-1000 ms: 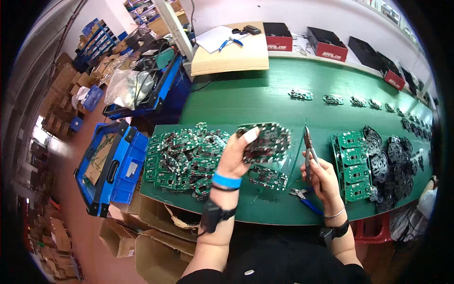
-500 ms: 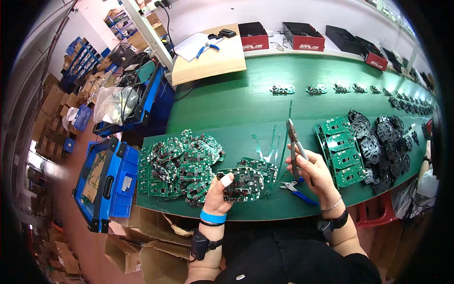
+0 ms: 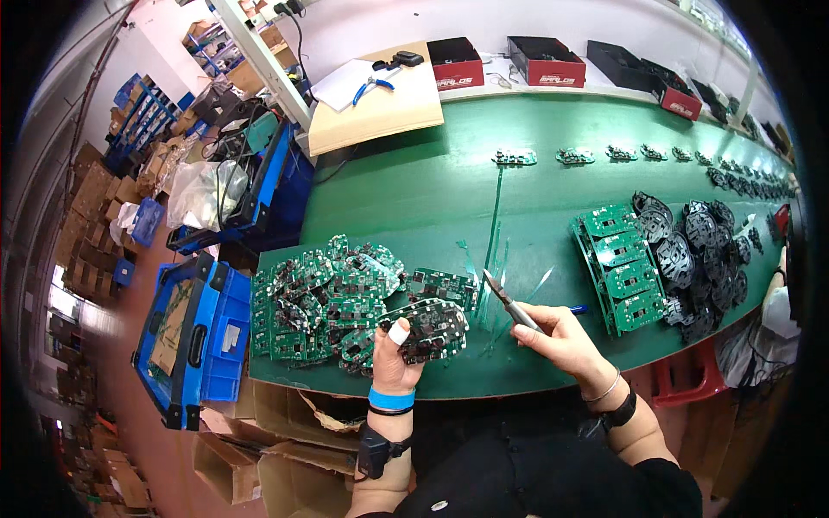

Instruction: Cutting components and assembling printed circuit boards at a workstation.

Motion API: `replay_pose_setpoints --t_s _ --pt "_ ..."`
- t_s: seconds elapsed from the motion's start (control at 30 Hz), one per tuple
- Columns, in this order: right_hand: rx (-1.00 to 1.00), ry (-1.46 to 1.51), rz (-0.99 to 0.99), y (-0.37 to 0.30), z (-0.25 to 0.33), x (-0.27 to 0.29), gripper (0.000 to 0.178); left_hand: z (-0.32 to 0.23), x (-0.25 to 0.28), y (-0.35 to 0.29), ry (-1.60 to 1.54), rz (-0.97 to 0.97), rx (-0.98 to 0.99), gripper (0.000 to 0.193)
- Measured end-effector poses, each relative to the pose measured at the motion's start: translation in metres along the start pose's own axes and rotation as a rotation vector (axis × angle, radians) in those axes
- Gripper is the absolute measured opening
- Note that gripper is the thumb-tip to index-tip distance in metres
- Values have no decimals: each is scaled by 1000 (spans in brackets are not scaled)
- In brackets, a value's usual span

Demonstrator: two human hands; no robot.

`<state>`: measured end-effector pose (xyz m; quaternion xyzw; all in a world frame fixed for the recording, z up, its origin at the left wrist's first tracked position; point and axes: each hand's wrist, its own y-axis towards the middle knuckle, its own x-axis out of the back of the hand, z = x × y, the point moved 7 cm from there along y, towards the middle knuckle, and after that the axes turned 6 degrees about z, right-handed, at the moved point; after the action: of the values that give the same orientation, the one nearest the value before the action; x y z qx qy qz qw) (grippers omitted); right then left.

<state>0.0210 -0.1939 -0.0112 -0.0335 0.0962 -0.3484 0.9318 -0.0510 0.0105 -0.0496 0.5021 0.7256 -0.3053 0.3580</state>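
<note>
L hand (image 3: pixel 396 363) holds PCBs (image 3: pixel 438 326), R hand (image 3: pixel 557 337) holds pliers (image 3: pixel 516 312).

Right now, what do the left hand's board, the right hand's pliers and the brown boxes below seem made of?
Board: probably stiff resin laminate, green, slightly glossy, dotted with small parts. Pliers: jaws likely steel, dull and dark; grey handles could be metal or plastic. Boxes: matte brown cardboard, apparently, given the torn, ragged edge.

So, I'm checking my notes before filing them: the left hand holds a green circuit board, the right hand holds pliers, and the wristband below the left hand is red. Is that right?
Not quite: the head view shows that the wristband below the left hand is blue, not red. The left hand does hold a green circuit board, and the right hand holds pliers.
</note>
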Motion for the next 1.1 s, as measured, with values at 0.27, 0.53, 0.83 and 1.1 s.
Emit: replay_pose_setpoints --t_s 0.27,0.53,0.83,1.1 --pt "-20 -70 93 -3 5 11 45 -10 -19 -1 193 70 104 25" --pt "-22 -35 101 -8 11 9 45 -10 -32 -5 323 128 19 24" --pt "-31 -43 130 -7 4 6 44 -3 -35 -11 368 105 -156 37" --pt "-116 504 467 -3 -13 -13 55 0 -1 -6 -155 51 116 45"
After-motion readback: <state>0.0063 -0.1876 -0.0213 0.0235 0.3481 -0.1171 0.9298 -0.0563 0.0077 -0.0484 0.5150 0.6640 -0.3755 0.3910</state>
